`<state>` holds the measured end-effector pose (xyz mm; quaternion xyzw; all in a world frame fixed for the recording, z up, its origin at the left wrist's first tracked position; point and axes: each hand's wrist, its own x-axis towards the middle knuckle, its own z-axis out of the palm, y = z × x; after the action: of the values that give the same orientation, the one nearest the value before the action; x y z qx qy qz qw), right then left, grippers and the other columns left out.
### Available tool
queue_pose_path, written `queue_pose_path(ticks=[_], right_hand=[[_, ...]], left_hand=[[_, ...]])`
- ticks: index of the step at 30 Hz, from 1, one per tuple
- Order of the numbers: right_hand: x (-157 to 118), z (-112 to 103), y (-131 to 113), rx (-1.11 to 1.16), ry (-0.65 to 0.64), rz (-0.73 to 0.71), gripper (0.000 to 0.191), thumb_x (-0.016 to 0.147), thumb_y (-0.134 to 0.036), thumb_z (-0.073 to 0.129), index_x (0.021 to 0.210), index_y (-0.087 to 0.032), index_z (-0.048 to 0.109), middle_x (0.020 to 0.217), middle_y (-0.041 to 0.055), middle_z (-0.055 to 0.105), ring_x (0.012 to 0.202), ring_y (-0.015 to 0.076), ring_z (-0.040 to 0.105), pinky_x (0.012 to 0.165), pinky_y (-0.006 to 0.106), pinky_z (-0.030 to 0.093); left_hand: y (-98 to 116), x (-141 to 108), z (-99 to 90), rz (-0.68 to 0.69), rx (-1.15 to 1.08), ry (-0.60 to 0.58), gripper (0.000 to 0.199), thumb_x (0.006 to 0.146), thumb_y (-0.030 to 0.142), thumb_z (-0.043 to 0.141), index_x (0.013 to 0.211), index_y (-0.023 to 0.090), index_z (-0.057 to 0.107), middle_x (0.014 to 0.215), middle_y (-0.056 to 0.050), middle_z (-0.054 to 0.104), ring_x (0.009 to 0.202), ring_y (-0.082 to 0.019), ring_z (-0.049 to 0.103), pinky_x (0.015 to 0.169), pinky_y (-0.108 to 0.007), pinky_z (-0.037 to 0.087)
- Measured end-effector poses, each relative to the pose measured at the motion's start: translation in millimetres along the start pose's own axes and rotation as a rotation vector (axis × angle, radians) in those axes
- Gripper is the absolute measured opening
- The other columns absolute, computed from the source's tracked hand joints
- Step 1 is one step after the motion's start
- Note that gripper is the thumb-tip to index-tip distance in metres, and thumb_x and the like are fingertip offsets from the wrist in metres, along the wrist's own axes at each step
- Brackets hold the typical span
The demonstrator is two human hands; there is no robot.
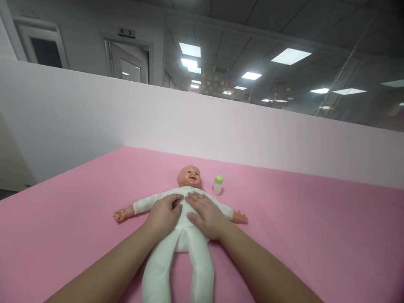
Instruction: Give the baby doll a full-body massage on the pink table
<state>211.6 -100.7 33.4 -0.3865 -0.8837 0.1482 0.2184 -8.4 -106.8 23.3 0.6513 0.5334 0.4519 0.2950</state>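
A baby doll (181, 242) with a white cloth body lies on its back, head away from me and arms spread wide. My left hand (166, 213) rests on the left side of its torso, fingers bent a little and thumb apart from them. On the other side of the chest lies my right hand (206, 213), flat with its fingers stretched out. Neither hand holds anything. Beside the doll's head, to the right, a small bottle (217, 185) with a green cap stands upright, apart from both hands.
The doll lies on a pink padded surface (299, 235). A low white partition (221, 130) runs along its far side. Beyond it are a half-open door (128, 63), a glass panel and lit ceiling lamps.
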Motion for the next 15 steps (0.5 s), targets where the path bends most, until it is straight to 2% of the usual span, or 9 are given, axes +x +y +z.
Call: queue_pose_path(ticks=[3,5,9,11,13,15], right_hand=[[3,1,10,-0.003,0.043,0.097,0.064,0.109,-0.054,0.047,0.163,-0.020,0.043,0.170,0.0116,0.035,0.159,0.0284,0.030,0.131,0.051,0.022],[3,0,15,0.001,0.094,0.165,0.063,0.110,-0.054,0.043,0.162,-0.018,0.044,0.166,0.0131,0.042,0.155,0.0290,0.037,0.128,0.049,0.028],[0,-3,17,-0.015,0.159,0.265,0.055,0.111,-0.052,0.041,0.155,-0.022,0.053,0.153,0.0119,0.060,0.141,0.0313,0.055,0.117,0.047,0.040],[-1,-5,15,-0.026,0.166,0.283,0.053,0.111,-0.052,0.041,0.153,-0.023,0.056,0.148,0.0113,0.063,0.136,0.0317,0.059,0.114,0.047,0.042],[-2,-6,13,-0.033,0.169,0.286,0.051,0.111,-0.050,0.040,0.152,-0.024,0.056,0.146,0.0104,0.065,0.134,0.0312,0.060,0.113,0.046,0.043],[-3,-6,12,-0.035,0.168,0.277,0.049,0.112,-0.047,0.038,0.151,-0.025,0.057,0.144,0.0093,0.066,0.133,0.0299,0.061,0.112,0.044,0.043]], left_hand=[[1,0,-4.0,-0.017,-0.036,-0.001,0.035,0.082,0.034,0.075,0.115,0.026,0.082,0.119,-0.011,0.078,0.116,-0.041,0.068,0.111,-0.055,0.044],[3,0,-10.3,-0.019,-0.025,-0.024,0.031,0.080,0.036,0.077,0.109,0.027,0.085,0.117,-0.009,0.079,0.114,-0.040,0.069,0.110,-0.053,0.046],[17,-6,-28.4,-0.041,0.008,-0.108,0.019,0.081,0.042,0.075,0.083,0.026,0.086,0.097,-0.008,0.081,0.095,-0.038,0.073,0.090,-0.048,0.055],[30,-14,-36.3,0.005,-0.057,-0.221,0.020,0.080,0.042,0.077,0.072,0.025,0.084,0.087,-0.009,0.080,0.090,-0.037,0.073,0.086,-0.046,0.056],[45,-22,-41.3,0.062,-0.150,-0.399,0.017,0.077,0.040,0.080,0.068,0.026,0.082,0.083,-0.009,0.079,0.093,-0.038,0.073,0.089,-0.046,0.057],[57,-29,-42.8,0.087,-0.201,-0.573,0.012,0.077,0.037,0.081,0.071,0.027,0.083,0.086,-0.010,0.079,0.102,-0.039,0.073,0.096,-0.048,0.055]])
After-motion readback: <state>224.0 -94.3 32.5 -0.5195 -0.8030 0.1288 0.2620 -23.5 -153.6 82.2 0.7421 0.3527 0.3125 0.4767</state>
